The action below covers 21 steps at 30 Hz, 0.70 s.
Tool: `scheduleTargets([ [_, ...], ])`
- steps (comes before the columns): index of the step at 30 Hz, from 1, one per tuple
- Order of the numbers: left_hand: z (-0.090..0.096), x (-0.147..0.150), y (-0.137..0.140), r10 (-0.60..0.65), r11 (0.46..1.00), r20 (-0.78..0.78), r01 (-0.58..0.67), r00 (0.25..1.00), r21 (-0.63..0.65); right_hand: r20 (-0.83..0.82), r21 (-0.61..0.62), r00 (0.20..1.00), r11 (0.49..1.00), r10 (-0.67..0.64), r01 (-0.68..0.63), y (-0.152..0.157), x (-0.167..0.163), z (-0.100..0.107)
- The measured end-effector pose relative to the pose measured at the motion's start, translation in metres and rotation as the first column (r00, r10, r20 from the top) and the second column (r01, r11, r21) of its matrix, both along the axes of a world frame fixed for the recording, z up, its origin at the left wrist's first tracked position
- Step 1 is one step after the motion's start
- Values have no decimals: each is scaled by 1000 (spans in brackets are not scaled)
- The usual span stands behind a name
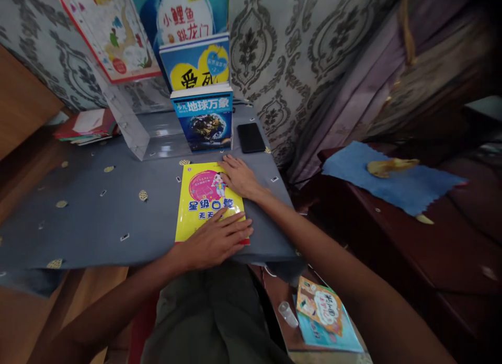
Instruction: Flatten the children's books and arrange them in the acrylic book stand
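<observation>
Yellow book (204,195) flat on the table (90,217), my left hand (217,240) spread across its lower cover, my right hand (240,178) outstretched at its upper right edge, neither gripping anything

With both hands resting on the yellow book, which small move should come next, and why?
Probably the right hand should curl around the right edge of the yellow book, because it lies over that edge, while the left hand rests flat on top.
</observation>
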<state>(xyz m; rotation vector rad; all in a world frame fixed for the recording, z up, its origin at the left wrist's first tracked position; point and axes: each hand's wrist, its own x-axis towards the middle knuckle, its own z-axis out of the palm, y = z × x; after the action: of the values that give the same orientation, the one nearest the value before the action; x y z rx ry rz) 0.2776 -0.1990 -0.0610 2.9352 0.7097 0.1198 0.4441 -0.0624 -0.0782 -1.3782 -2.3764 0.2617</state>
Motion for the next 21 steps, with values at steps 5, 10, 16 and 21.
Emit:
scheduleTargets([
  [5, -3, -9, -20, -33, 993, -17, 35, 999, 109, 16, 159, 998, 986, -62, 59, -17, -2, 9],
  [10, -10, -25, -45, 9, 987, 0, -9, 1000, 163, -60, 133, 994, 987, -88, 95, -55, -10, 11],
  [16, -15, -62, -56, 112, 959, 121, -139, 986, 246, -170, 115, 985, 993, 25, -6, -119, -33, 15],
  [21, -20, -109, -70, 317, 897, 281, -383, 906, 223, -272, 95, 950, 987, 151, -130, -183, -78, 12],
])
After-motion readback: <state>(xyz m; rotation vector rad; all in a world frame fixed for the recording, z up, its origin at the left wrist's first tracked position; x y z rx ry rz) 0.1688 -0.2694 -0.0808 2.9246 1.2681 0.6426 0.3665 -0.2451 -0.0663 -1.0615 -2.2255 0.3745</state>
